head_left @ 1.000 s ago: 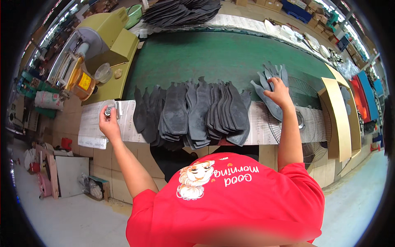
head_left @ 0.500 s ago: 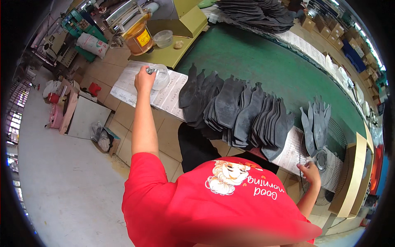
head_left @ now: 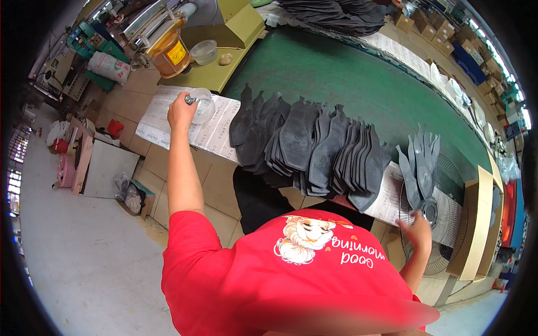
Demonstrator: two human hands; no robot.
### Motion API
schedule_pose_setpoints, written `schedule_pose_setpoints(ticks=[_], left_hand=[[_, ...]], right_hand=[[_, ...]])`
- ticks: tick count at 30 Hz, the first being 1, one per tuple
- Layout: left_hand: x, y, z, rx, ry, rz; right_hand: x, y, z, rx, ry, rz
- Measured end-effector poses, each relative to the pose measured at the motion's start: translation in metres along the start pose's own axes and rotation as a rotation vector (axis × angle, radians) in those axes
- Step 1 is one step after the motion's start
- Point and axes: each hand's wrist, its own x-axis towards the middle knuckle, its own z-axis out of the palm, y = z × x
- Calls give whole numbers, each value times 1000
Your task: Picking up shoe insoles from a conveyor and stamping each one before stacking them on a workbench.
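The left hand is closed around a small metal tool, its tip resting in a clear plastic bowl that sits on printed paper sheets at the counter's near left edge. The right hand, fingers loosely spread, holds nothing, just below a fan of grey cut pieces. Those pieces lie with long axes running from the near edge toward the far edge, narrow ends pointing away. Beside them a longer row of dark pieces overlaps along the near edge.
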Motion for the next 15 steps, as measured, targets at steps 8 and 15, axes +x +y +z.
schedule_pose_setpoints(ticks=[8,15], left_hand=[[-15,3,1,-68,96,-9],[-26,29,1,-168,244,-17]], right_hand=[[82,-250,-66,354,128,-621],[111,-360,-10,-38,-168,-602]])
